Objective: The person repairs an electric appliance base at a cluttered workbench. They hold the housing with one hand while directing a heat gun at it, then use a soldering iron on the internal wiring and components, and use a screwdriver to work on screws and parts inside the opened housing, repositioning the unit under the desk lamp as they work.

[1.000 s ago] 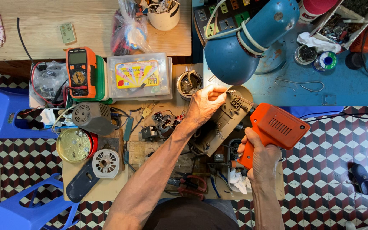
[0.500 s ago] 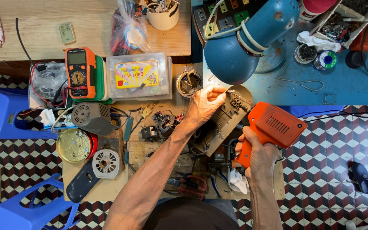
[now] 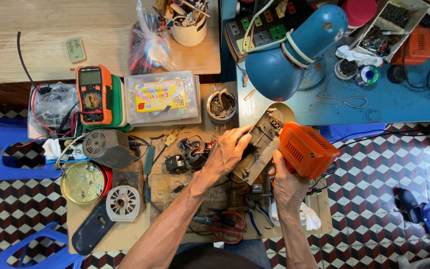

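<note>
My left hand (image 3: 229,152) rests on a long grey-beige tool housing (image 3: 261,139) that lies slanted on the cluttered wooden board (image 3: 125,234), fingers spread over its lower half. My right hand (image 3: 287,182) grips an orange power-tool body (image 3: 305,149) from below, holding it right beside the grey housing. Small black electrical parts with wires (image 3: 190,152) lie just left of my left hand.
A blue desk lamp (image 3: 284,60) hangs over the housing. An orange multimeter (image 3: 94,94), a clear plastic box (image 3: 162,97), a grey motor (image 3: 108,147), a round tin (image 3: 83,182), a white fan wheel (image 3: 123,202) and red-handled pliers (image 3: 227,230) crowd the board. Blue stools (image 3: 6,154) stand at left.
My left hand has slid down along the grey housing. My right hand has brought the orange tool body left, closer to the housing.
</note>
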Demonstrator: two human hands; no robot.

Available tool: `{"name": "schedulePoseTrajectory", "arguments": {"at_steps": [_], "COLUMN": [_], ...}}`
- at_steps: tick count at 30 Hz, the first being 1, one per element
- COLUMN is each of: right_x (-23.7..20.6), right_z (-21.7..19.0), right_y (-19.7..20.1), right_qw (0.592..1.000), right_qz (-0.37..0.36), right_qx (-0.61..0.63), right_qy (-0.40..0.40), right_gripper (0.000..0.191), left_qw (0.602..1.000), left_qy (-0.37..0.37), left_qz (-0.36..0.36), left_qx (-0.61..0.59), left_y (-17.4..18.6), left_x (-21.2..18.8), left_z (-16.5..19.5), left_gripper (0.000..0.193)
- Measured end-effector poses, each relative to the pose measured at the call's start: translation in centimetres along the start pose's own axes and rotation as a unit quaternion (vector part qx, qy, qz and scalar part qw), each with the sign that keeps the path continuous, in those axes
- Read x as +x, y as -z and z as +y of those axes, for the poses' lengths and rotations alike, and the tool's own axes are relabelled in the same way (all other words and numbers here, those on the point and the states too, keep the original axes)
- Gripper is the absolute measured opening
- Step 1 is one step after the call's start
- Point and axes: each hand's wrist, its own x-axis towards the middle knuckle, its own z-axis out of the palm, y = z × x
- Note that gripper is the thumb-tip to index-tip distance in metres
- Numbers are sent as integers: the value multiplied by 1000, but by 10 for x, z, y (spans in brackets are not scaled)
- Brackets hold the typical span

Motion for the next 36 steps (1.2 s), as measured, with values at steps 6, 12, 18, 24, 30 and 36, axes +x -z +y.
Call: {"name": "schedulePoseTrajectory", "arguments": {"at_steps": [6, 12, 18, 24, 30, 36], "right_x": [-16, -22, -18, -5, -9, -9], "right_z": [-7, -1, 0, -3, 0, 3], "right_y": [-22, -32, -26, -23, -25, -24], "right_qw": [997, 986, 986, 997, 995, 995], "right_qz": [68, 124, 112, 64, 75, 80], "right_qx": [41, 115, 124, 18, 68, 56], "right_qy": [-14, -5, 5, -49, -23, -22], "right_gripper": [17, 24, 33, 20, 25, 23], "left_qw": [995, 996, 996, 996, 995, 994], "left_qy": [68, 54, 56, 69, 72, 70], "left_qz": [-2, 1, 8, 5, -12, -17], "left_qx": [-77, -66, -65, -58, -72, -79], "left_y": [-5, -10, -15, -15, -11, -10], "left_x": [-8, 0, -1, 2, 0, -1], "left_z": [4, -2, -2, 0, 0, -2], "left_gripper": [43, 42, 41, 42, 47, 48]}}
